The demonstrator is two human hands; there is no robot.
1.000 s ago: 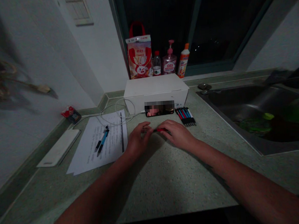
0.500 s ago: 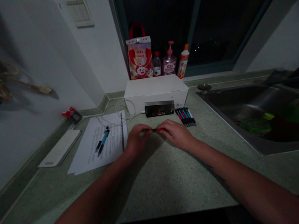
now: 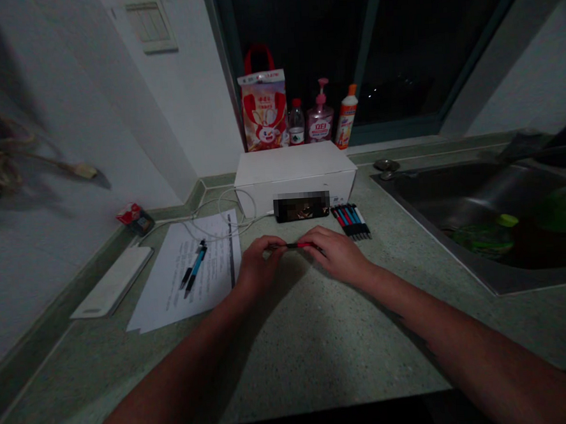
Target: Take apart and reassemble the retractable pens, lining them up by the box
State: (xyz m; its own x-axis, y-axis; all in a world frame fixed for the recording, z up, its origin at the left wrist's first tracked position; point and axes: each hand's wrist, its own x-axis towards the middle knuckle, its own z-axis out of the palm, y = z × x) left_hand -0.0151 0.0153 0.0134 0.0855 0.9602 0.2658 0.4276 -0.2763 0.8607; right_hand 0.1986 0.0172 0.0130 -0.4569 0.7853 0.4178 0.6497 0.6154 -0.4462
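Observation:
A red and black pen (image 3: 294, 245) lies level between my two hands over the green speckled counter (image 3: 315, 351). My left hand (image 3: 261, 261) pinches its black end between thumb and fingers. Around the red end, my right hand (image 3: 336, 253) is closed, so part of the barrel is hidden. Just beyond my right hand is a row of several pens (image 3: 351, 222) with black, red, blue and white barrels. Left of my left hand, a blue and black pen (image 3: 196, 268) and a darker pen beside it rest on printed paper sheets (image 3: 168, 296).
A phone (image 3: 302, 209) with a white cable leans against a white box (image 3: 294, 166). Behind stand a red bag (image 3: 264, 111), bottles and a pump dispenser (image 3: 320, 120). A metal sink (image 3: 456, 227) is on the right. A white power bank-like slab (image 3: 115, 283) lies left.

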